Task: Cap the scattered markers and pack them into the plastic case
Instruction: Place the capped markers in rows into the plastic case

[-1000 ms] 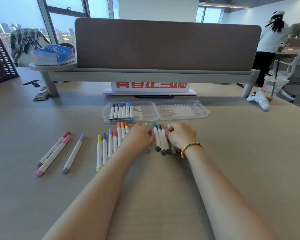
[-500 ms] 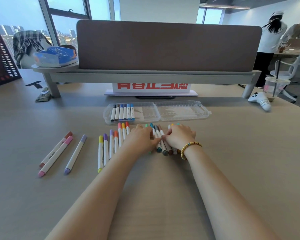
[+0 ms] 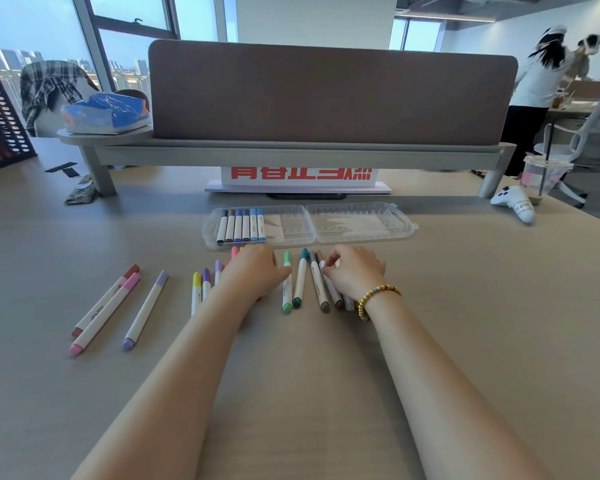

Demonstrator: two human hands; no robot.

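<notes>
Two halves of the open plastic case [image 3: 361,225] lie beyond the hands, six markers [image 3: 241,226] in its left half. Left hand [image 3: 253,273] rests flat on loose markers; right hand [image 3: 355,271] apparently pinches one. Since earlier, the hands parted, baring the green marker [image 3: 287,285].

Bright daylight comes from the windows [image 3: 125,39] at far left. Shadows are soft. Wide-angle distortion bends the edges.

Head view: worn at head height, aimed forward and down across the table [image 3: 465,341].
Nearness: forearms close below; partition [image 3: 333,91] farther.
</notes>
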